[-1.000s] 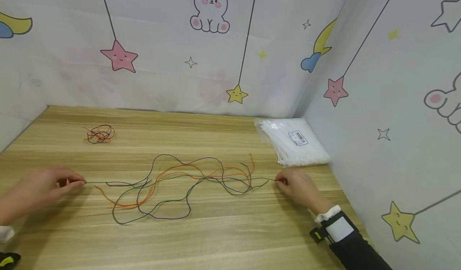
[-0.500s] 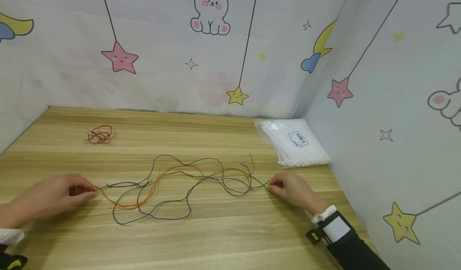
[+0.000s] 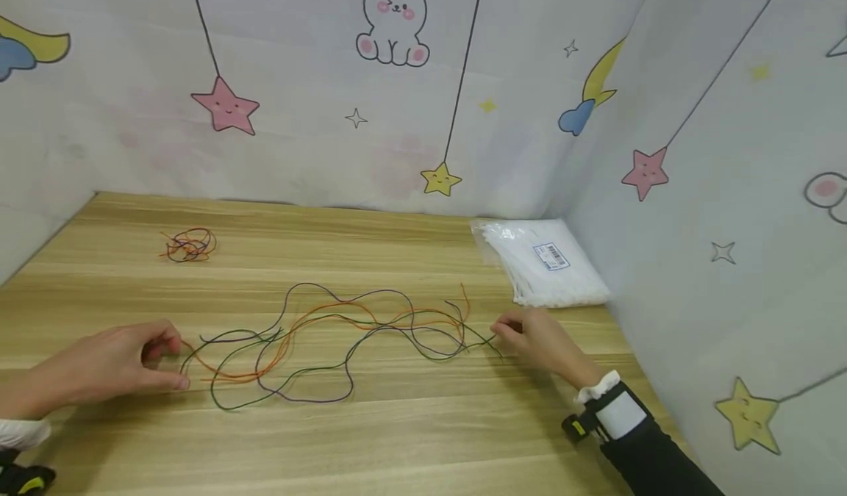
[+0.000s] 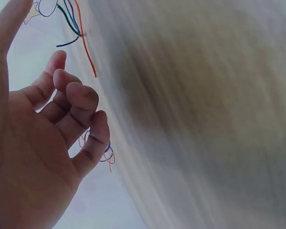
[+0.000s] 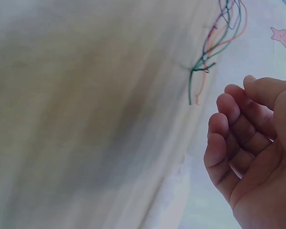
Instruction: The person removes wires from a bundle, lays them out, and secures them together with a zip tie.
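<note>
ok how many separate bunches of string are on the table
2: a small orange-and-purple tangle at the back left, and a larger green, orange and purple spread between the left hand and right hand.

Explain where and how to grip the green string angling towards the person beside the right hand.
Probably pinch the green string at its free tip, coming from the near right: it is thin, and that tip slants that way, just past its crossing with another green strand.

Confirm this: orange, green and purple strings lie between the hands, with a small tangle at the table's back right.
Wrong side: the small tangle lies toward the back left, the head view shows. The orange, green and purple strings stand as stated.
</note>
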